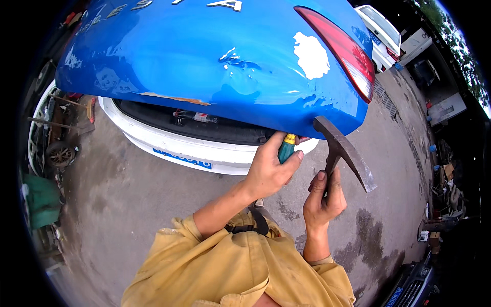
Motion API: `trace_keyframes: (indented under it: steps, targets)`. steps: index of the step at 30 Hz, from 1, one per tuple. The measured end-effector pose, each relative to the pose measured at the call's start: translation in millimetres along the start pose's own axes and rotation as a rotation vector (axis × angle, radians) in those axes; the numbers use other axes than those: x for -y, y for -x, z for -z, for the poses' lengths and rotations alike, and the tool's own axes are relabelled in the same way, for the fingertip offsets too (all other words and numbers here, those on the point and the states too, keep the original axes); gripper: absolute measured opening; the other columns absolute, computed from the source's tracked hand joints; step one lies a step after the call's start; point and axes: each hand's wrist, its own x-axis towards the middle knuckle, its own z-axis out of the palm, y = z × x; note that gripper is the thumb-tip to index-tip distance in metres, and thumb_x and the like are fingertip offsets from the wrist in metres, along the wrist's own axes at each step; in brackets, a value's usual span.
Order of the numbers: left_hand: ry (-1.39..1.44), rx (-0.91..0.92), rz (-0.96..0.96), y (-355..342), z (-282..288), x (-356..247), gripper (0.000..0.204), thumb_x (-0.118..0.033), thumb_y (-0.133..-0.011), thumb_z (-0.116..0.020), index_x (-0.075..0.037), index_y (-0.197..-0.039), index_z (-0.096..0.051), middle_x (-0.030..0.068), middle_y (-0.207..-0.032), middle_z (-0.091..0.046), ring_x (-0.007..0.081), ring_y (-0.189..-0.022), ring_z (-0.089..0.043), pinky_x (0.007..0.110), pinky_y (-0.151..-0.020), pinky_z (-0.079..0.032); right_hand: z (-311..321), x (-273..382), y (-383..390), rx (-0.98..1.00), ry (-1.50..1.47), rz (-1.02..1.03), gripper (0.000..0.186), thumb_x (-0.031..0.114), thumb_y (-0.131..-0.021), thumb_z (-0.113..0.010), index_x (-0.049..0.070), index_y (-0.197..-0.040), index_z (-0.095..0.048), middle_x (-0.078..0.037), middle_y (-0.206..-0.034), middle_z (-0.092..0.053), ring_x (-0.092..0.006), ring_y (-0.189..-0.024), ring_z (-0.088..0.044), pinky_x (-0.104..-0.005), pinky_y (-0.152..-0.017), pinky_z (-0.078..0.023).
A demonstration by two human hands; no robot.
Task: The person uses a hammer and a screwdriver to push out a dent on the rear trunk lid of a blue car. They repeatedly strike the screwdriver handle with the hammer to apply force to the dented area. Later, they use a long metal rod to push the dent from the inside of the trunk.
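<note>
A dented blue trunk lid fills the upper middle of the head view, raised over the white rear bumper. Its creased dent lies in the middle, and a white patch of bare filler or primer is beside the red tail light. My left hand is closed around the green and yellow handle of a screwdriver at the lid's lower edge; its blade is hidden. To the right, my right hand grips a hammer whose long head points toward the lid's corner.
A plastic bottle lies inside the trunk. At the left are a green bin, a wheel and loose car parts. A white car stands at the far right, a dark car front at the lower right.
</note>
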Motion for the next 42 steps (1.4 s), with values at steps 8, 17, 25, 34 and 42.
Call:
trace_keyframes:
  steps: [8,17,25,34,42]
  targets:
    - [0.039,0.003,-0.038,-2,-4,-1,0.025,-0.010,-0.098,-0.057,0.001,-0.120,-0.050,-0.0004,-0.073,-0.051,0.0046,-0.048,-0.046,0.023,-0.042,-0.036,-27,-1,-28,-0.108,-0.519,-0.317,0.042,0.032,-0.105,-0.050,-0.006,-0.123,-0.051,-0.002,-0.066,-0.048,-0.0065,-0.048,-0.043,-0.0216,-0.046,-0.033]
    - [-0.298,0.038,-0.072,14,16,-11,0.029,-0.012,-0.092,-0.062,0.002,-0.117,-0.054,0.0105,-0.089,-0.064,0.0157,-0.082,-0.060,0.032,-0.072,-0.049,-91,-6,-53,-0.403,-0.691,-0.470,0.045,0.042,-0.104,-0.051,-0.001,-0.087,-0.047,-0.012,-0.061,-0.056,-0.0122,-0.044,-0.047,-0.0244,-0.039,-0.036]
    - [-0.552,-0.018,-0.027,106,121,73,0.020,-0.016,-0.093,-0.066,-0.001,-0.103,-0.056,0.0057,-0.076,-0.059,0.0138,-0.063,-0.057,0.031,-0.060,-0.047,-96,-8,-64,-0.490,-0.760,-0.213,0.044,0.038,-0.102,-0.055,0.001,-0.082,-0.047,-0.008,-0.059,-0.051,-0.0126,-0.043,-0.044,-0.0250,-0.041,-0.036]
    - [-0.018,-0.621,0.173,174,233,142,0.022,-0.022,-0.098,-0.062,-0.002,-0.102,-0.054,0.0019,-0.067,-0.053,0.0116,-0.049,-0.051,0.028,-0.044,-0.042,-91,-1,-96,-0.500,-1.105,-0.200,0.034,0.029,-0.099,-0.062,0.004,-0.082,-0.047,-0.004,-0.060,-0.044,-0.0108,-0.045,-0.041,-0.0240,-0.041,-0.035]
    - [0.070,-0.733,0.210,155,267,125,0.029,-0.030,-0.100,-0.058,-0.002,-0.108,-0.053,0.0052,-0.071,-0.055,0.0157,-0.052,-0.055,0.030,-0.046,-0.045,-91,16,-191,-0.597,-1.214,-0.054,0.024,0.023,-0.097,-0.062,0.004,-0.085,-0.051,-0.003,-0.067,-0.044,-0.0120,-0.052,-0.042,-0.0261,-0.051,-0.039]
